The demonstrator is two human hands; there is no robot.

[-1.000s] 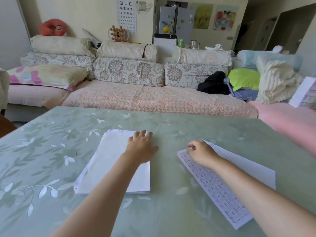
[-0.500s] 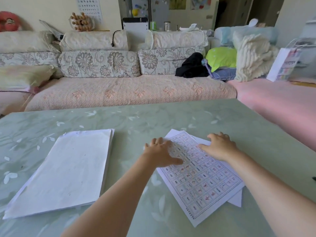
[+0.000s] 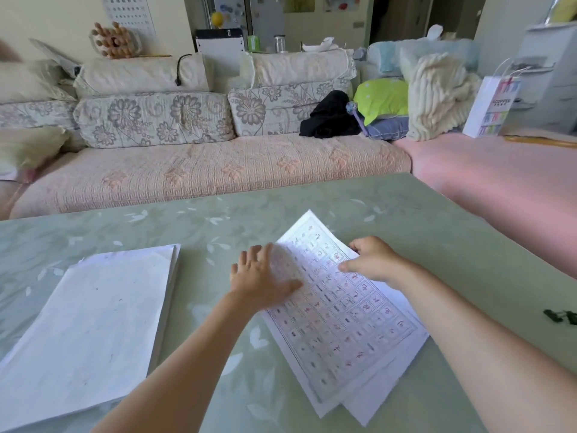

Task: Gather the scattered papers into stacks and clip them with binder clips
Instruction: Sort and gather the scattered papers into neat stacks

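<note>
A stack of white papers point(image 3: 93, 323) lies at the left of the green table point(image 3: 452, 232). Right of centre lie a few loose printed sheets point(image 3: 340, 332) with a grid of characters, fanned unevenly. My left hand point(image 3: 262, 276) rests flat with spread fingers on their left edge. My right hand point(image 3: 374, 264) grips their right edge, thumb on top and fingers curled, and the far end of the top sheet bows upward. Dark binder clips point(image 3: 560, 317) lie at the table's right edge, apart from both hands.
A long sofa point(image 3: 203, 170) with floral cushions runs behind the table's far edge. A pink-covered seat point(image 3: 499, 176) flanks the right side, with pillows, a black garment and a white paper bag point(image 3: 490, 104) beyond.
My left hand left the white stack and came over to the printed sheets. My right hand went from lying flat to curling round their right edge, and the sheets turned and lifted at the far end.
</note>
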